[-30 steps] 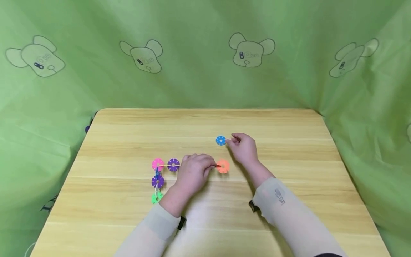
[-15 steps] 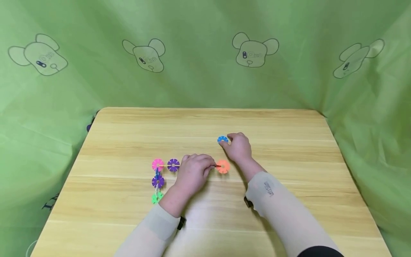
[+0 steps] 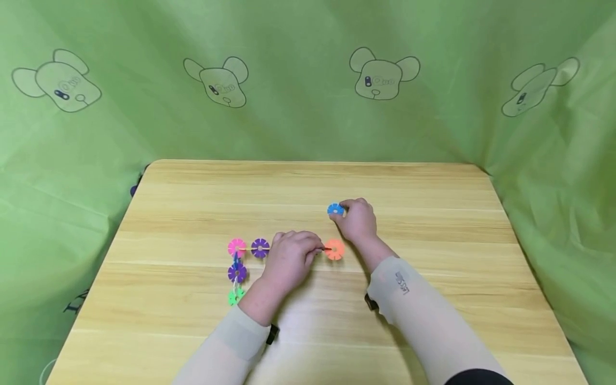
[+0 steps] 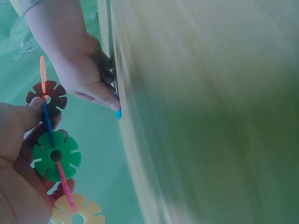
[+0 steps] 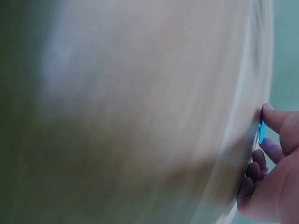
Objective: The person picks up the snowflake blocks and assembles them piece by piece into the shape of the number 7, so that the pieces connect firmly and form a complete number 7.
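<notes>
My left hand (image 3: 291, 262) grips a chain of interlocking slotted plastic discs, its thumb pressed on a dark brown-red disc (image 4: 57, 93). Beyond the fingertips, an orange disc (image 3: 339, 252) forms the chain's right end. The left wrist view shows a blue disc (image 4: 47, 120) edge-on, a green disc (image 4: 70, 151), a pink disc (image 4: 65, 184) and a yellow disc (image 4: 93, 210) along the palm. Farther back on the table, my right hand (image 3: 358, 220) pinches a loose blue slotted disc (image 3: 331, 208) between thumb and index finger; its other fingers are curled.
Left of my left hand the chain carries on with a purple disc (image 3: 260, 242) and a pink corner disc (image 3: 233, 245). From there it turns toward me through a second purple disc (image 3: 231, 274) to a green disc (image 3: 232, 297). A green curtain (image 3: 298, 123) surrounds the wooden table (image 3: 433, 214).
The right hand has moved left onto the loose blue disc, its thumb and index finger coming around the disc's edge. The left hand and chain stay put.
</notes>
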The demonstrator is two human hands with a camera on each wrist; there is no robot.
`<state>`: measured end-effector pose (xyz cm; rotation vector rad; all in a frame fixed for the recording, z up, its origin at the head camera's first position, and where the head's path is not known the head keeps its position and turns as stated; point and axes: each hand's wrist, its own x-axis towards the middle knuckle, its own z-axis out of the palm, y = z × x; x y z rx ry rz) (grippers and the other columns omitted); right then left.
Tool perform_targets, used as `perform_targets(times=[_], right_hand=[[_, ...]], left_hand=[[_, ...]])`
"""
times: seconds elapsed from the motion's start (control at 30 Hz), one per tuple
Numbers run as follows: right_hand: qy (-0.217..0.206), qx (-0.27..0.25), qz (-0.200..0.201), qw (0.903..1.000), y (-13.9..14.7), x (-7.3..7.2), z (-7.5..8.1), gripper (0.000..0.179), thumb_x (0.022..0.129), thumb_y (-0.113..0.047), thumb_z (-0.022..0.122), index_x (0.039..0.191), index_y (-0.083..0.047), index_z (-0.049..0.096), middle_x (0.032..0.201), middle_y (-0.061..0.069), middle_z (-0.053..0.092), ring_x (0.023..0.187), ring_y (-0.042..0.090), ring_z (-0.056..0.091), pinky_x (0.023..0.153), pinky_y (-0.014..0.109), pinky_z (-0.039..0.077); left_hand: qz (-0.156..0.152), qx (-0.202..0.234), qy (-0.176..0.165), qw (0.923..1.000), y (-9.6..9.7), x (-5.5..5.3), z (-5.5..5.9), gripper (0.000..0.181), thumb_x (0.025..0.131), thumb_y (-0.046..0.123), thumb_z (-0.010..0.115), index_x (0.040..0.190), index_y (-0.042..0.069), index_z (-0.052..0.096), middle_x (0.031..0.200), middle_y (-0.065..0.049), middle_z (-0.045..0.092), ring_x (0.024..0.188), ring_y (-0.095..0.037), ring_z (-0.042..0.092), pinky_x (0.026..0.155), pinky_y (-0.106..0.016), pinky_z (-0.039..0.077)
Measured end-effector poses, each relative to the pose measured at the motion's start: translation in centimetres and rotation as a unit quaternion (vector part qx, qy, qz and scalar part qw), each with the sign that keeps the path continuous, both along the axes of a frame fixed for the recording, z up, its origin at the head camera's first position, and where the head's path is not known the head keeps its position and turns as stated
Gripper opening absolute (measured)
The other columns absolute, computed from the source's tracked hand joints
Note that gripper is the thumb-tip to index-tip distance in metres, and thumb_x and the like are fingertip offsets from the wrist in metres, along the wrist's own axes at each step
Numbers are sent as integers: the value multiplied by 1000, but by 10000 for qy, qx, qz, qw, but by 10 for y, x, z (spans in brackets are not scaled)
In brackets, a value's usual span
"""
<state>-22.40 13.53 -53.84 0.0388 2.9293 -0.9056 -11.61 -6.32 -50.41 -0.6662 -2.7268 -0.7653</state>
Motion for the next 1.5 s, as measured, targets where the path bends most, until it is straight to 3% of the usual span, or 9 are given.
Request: perform_targets(times=[0.27,0.5,0.77,0.97,1.2,1.5], right_hand=[[-31,-622,-59,9980,7,3,3,42,96,-25,81,127,2,69,116,18,69,106,34,65,94,48,55],[28,-1188,-31,9929,16,10,4,27,100,-14,75,119,4,69,94,10,66,87,25,61,81,38,53],[-86,-1808,92,9834,30,21,3,30,100,-11,74,126,5,72,94,10,67,85,21,59,75,29,52],[-35,-2163,144,9762,35,37,11,25,100,-11,75,121,3,74,89,9,69,78,19,59,65,22,50],[229,-2670,310,9629,35,50,23,18,99,-6,75,112,6,74,88,11,74,71,13,60,59,19,49],[170,-3414,380,9390,40,67,38,14,97,3,73,108,11,70,89,14,74,76,24,68,66,24,59]], left_hand=[[80,-24,-127,9999,0,1,1,11,102,26,72,107,22,80,119,7,77,102,-18,71,88,-39,48],[69,42,-245,9997,0,1,0,12,104,26,70,108,21,80,119,7,77,102,-18,71,88,-39,48],[123,121,-317,9993,-1,0,0,13,106,26,67,109,21,78,121,5,76,106,-19,69,91,-42,48],[183,148,-307,9993,-2,-1,0,12,106,26,67,108,20,78,118,5,76,104,-19,70,91,-42,48],[296,204,-337,9988,-2,-2,0,12,105,24,67,106,19,78,115,4,77,103,-21,71,88,-42,48],[361,322,-205,9986,-2,-4,-1,12,105,24,68,105,19,78,110,4,77,97,-19,71,84,-40,48]])
